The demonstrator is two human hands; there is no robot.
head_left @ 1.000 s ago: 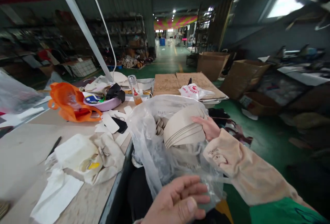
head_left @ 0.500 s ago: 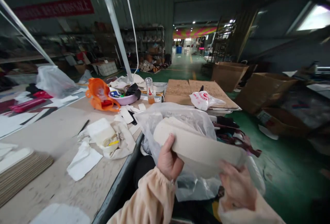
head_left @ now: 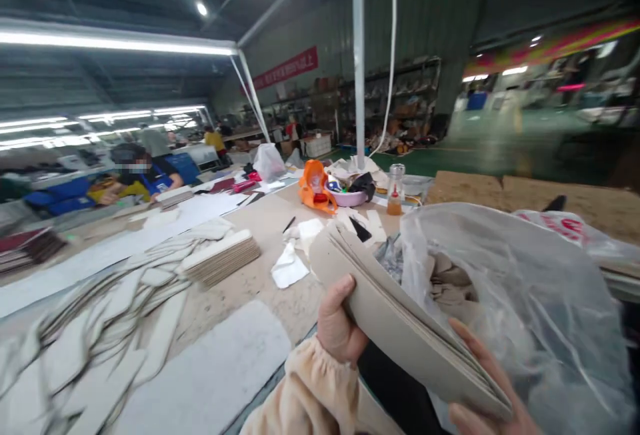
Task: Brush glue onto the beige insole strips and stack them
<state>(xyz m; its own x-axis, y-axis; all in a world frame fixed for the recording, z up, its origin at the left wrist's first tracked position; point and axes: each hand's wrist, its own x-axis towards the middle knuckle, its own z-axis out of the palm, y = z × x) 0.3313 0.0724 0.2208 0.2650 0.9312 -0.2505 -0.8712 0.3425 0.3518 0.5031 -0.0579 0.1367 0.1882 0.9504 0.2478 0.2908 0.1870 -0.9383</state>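
Note:
A stack of long, pale, rounded flat pieces (head_left: pixel 400 315) is tilted between my hands, over the table's edge. My left hand (head_left: pixel 343 318) grips the stack's left part, thumb on the near face. At its lower right end my right hand (head_left: pixel 487 381) holds it, with fingers on both sides. Just behind and to the right is a large clear plastic bag (head_left: pixel 530 288) with brownish-grey pieces (head_left: pixel 450 278) inside.
On the table (head_left: pixel 200 308) lie a neat stack of pieces (head_left: pixel 223 258), loose strips (head_left: pixel 115 328) and white cloth (head_left: pixel 289 265). Farther back are an orange bag (head_left: pixel 316 187), a purple basin (head_left: pixel 349 197) and a bottle (head_left: pixel 395 191). A person (head_left: pixel 150 171) sits at the far left.
The view has swung left, showing more of the table and the person. The stack is tilted more steeply, its layered edge now visible, and both hands still hold it.

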